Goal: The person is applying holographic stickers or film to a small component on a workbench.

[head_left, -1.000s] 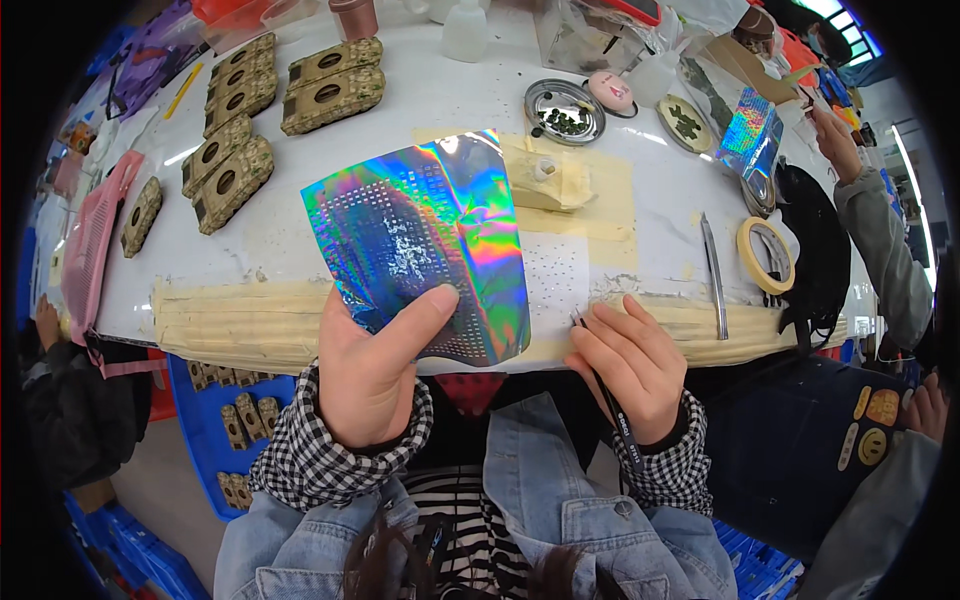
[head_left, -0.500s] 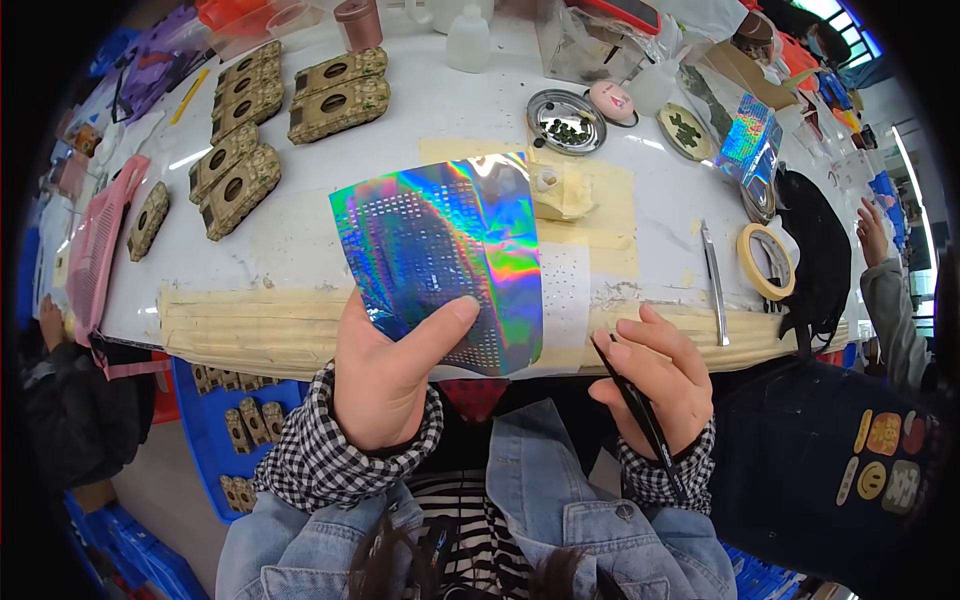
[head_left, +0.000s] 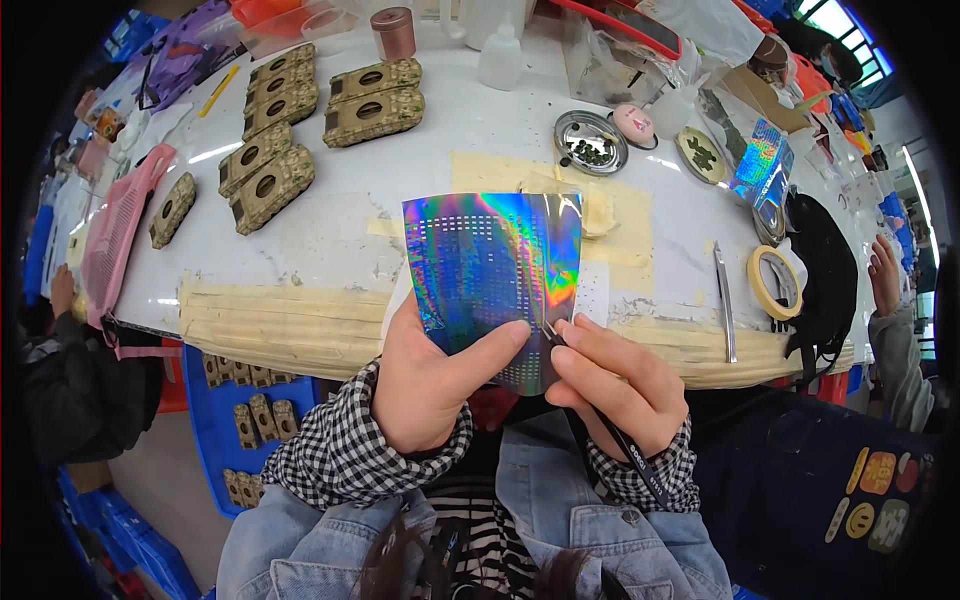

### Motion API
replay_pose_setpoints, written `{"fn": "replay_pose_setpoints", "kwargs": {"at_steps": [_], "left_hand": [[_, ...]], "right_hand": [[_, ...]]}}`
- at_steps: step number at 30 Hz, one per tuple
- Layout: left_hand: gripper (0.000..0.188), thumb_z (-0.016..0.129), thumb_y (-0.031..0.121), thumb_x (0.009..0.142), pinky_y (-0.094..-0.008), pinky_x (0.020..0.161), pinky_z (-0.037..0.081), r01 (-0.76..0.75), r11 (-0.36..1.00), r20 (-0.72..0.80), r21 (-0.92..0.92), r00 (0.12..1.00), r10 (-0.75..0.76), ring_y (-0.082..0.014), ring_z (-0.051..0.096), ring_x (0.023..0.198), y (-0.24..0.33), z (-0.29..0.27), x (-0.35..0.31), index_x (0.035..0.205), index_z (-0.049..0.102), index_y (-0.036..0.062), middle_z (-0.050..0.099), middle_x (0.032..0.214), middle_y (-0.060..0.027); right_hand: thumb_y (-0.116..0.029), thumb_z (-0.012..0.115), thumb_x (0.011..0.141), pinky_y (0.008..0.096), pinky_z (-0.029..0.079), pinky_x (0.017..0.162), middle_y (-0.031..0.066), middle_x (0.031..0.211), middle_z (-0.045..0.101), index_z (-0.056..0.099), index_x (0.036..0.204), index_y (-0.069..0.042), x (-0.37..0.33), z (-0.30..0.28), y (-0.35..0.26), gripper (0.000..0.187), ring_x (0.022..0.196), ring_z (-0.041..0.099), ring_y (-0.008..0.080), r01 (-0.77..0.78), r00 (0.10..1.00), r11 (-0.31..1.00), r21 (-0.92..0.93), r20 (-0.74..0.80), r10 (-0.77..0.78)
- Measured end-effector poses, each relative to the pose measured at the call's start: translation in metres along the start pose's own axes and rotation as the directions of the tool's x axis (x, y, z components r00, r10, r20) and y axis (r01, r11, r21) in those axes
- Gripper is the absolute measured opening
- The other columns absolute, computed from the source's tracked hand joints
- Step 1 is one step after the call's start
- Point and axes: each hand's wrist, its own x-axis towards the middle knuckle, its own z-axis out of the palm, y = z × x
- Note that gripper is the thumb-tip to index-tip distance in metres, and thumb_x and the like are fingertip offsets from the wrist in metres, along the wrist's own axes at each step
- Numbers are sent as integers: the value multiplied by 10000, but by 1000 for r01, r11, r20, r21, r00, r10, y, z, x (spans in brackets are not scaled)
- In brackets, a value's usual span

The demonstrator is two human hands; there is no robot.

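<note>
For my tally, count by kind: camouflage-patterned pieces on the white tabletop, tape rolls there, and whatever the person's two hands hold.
Camouflage-patterned pieces on the white tabletop: 8
Beige tape roll: 1
Iridescent sheet, in the left hand: 1
Black tweezers, in the right hand: 1
Total: 11

Passage: white tabletop (head_left: 335,250), between my iridescent sheet (head_left: 488,265) and the camouflage-patterned pieces (head_left: 345,124); second lane, over the taped edge (head_left: 700,355) between my right hand (head_left: 630,385) and the metal tool (head_left: 725,305). Obstacles: my left hand (head_left: 425,385) and black tweezers (head_left: 632,452) at the sheet's near side; pale block (head_left: 600,214) just beyond it; farther right, tape roll (head_left: 757,282), black bag (head_left: 818,270)
</note>
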Motion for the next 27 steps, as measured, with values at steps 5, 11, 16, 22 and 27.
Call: {"fn": "replay_pose_setpoints", "kwargs": {"at_steps": [5,11,16,22,27], "left_hand": [[344,642,-41,890,-313,909,522,16,1000,1,-22,1000,-16,-157,650,1012,1,2,0,1221,553,-20,674,1135,-101],[366,655,-49,878,-310,913,511,-30,1000,-20,6,999,30,-148,643,1010,-4,0,1,1225,545,-16,674,1128,-93],[370,662,-36,875,-305,908,508,-70,995,-10,74,997,71,-144,641,1009,-4,0,0,1224,540,-20,675,1123,-92],[360,677,-22,868,-297,890,512,-72,991,-24,116,997,75,-137,645,986,-4,-1,-1,1205,550,-25,683,1099,-88],[358,683,-16,861,-295,887,512,-72,987,-44,141,996,79,-134,646,975,-5,0,-1,1195,555,-27,687,1084,-86]], "right_hand": [[-94,779,784,381,580,919,155,1084,682,700,1068,-38,2,0,-3,301,983,701,288,-29,999,1000,6,-26,29],[-102,784,782,368,587,889,154,1068,687,704,1052,-36,1,1,-3,290,994,702,299,-38,999,999,-22,-16,37],[-102,802,769,357,592,872,145,1079,686,709,1079,-29,1,0,-1,332,965,700,276,-23,999,1000,-9,-23,22],[-91,809,760,352,597,870,140,1062,689,707,1092,-21,2,-2,-1,354,947,703,266,-37,999,999,2,-19,38],[-69,801,762,356,598,869,146,1040,690,702,1084,-9,5,-4,-1,342,948,705,278,-62,998,996,61,0,62]]}}
